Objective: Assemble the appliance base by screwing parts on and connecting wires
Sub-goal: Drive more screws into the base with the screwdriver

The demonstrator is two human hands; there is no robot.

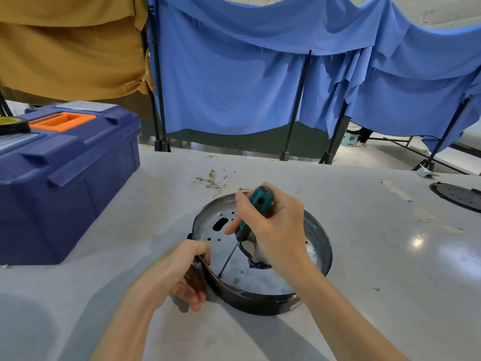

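The round appliance base (263, 300), dark outside with a perforated silver floor, lies open side up on the table. My right hand (276, 227) grips a screwdriver (256, 207) with a teal and black handle. Its shaft slants down and left, and the tip touches the floor close to the near-left wall. My left hand (182, 272) grips the base's left rim, thumb on top and fingers curled round the outside. A dark cut-out in the floor is partly hidden behind my right hand.
A large blue toolbox (67, 178) with an orange handle stands at the left, a tape roll (11, 125) on its lid. Small wires and terminals (214, 179) lie just beyond the base. A black round plate (458, 196) sits at the right edge. Blue and tan curtains hang behind.
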